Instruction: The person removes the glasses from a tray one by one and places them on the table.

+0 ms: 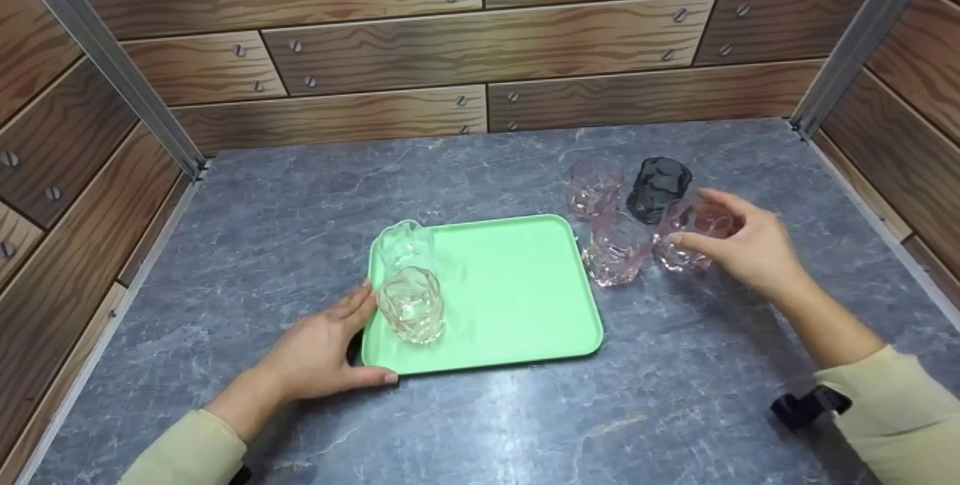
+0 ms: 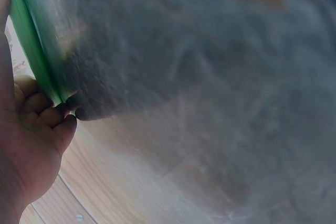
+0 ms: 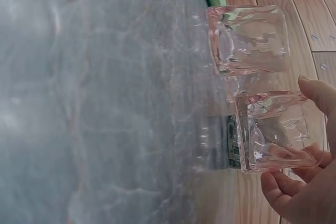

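On the table lies a light green tray [image 1: 517, 290]. My left hand [image 1: 319, 350] grips its near left corner, with the thumb along the front edge and the fingers at the left side. Two glasses stand at the tray's left end: a clear one [image 1: 407, 245] behind and a faintly amber one [image 1: 412, 308] in front. Right of the tray, my right hand [image 1: 750, 245] holds a pink faceted glass [image 3: 273, 132] between thumb and fingers; its base is at the table. A second pink glass [image 1: 615, 252] stands beside it, close to the tray's right edge.
Behind the held glass is a dark grey glass [image 1: 660, 188], and left of that another pink glass [image 1: 594, 188]. Wood-patterned panels [image 1: 480, 42] wall the marbled table [image 1: 480, 425] at the back and sides. A black band [image 1: 810, 406] is on the right sleeve.
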### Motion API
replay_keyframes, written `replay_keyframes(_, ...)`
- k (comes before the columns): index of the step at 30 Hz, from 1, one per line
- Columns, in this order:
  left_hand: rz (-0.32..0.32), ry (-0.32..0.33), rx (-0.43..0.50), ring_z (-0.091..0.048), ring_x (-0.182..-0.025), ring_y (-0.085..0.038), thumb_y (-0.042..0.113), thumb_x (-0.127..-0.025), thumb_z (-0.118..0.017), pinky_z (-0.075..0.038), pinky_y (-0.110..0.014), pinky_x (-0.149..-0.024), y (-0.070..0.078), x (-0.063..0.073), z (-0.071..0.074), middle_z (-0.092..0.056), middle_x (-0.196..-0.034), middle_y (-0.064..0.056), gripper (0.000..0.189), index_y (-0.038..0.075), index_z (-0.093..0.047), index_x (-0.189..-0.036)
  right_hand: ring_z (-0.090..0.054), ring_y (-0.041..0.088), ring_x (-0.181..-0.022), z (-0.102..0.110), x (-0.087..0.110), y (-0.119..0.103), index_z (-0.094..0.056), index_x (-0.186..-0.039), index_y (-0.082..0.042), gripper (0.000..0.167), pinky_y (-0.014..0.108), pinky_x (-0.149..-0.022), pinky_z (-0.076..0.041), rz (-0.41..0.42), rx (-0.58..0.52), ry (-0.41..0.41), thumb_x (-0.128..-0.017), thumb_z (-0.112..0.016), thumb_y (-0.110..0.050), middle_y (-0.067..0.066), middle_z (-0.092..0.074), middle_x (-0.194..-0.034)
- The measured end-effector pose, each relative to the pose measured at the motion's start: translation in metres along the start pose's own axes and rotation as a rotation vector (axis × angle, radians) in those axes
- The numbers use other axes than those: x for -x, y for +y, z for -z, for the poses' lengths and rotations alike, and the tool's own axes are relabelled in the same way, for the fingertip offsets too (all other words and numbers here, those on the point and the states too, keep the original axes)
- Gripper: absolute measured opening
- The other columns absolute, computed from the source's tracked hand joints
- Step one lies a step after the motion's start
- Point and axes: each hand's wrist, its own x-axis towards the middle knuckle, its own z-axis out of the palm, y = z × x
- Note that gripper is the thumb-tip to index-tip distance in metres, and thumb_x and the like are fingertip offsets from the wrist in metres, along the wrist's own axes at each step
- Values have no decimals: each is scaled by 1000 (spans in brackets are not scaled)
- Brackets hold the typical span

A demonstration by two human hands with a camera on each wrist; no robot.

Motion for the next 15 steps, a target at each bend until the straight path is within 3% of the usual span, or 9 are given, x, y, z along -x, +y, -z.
replay_keyframes(15,2,2,-6,-36,-153,-42,87,-82,-65,-40,-60,-117,-1,-1,-1,-24,-171,-22,123,0,-33,-165,-61,21,-100,-8,1,7,-49,-157,-2,90,13,-73,-47,-3,25,-23,-87,-90,-41,23,-68,-136)
